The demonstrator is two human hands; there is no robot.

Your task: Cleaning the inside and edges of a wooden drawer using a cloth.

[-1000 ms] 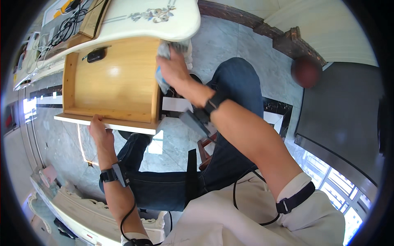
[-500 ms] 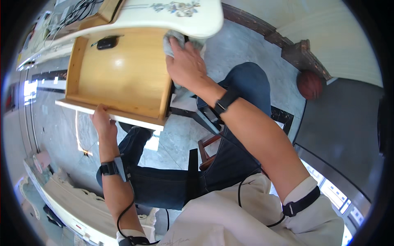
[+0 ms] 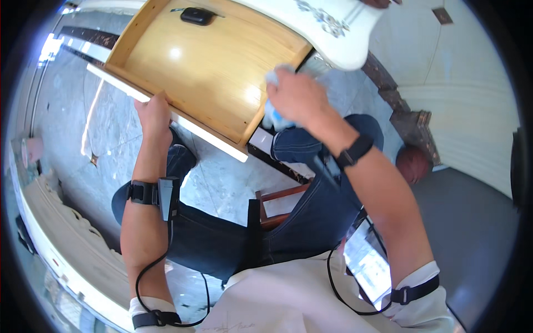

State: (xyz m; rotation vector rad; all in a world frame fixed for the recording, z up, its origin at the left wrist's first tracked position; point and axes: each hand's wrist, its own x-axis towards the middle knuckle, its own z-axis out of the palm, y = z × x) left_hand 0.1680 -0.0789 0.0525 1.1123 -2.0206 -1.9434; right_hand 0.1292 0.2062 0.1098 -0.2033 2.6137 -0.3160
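A wooden drawer [image 3: 216, 72] with a white front panel [image 3: 214, 140] is pulled out from a white desk [image 3: 355, 41] with a painted floral pattern. My left hand [image 3: 154, 114] grips the top edge of that front panel, fingers curled over it. At the drawer's right side, my right hand [image 3: 300, 97] holds a crumpled grey-blue cloth [image 3: 272, 117] against the outside of the side wall. Part of the cloth is hidden under the hand, which is slightly blurred. A small black case [image 3: 197, 16] lies inside the drawer near its back.
Below the drawer are my knees in dark jeans [image 3: 327, 188] and a reddish wooden stool frame [image 3: 277, 206]. A brown ball [image 3: 413, 165] rests by the wall at right, beside a dark grey panel [image 3: 466, 222]. Pale carved furniture [image 3: 83, 238] stands at lower left.
My right hand with the cloth has moved from near the drawer's back right corner toward its front along the side. The view has turned, so the drawer appears tilted. The left hand keeps its grip.
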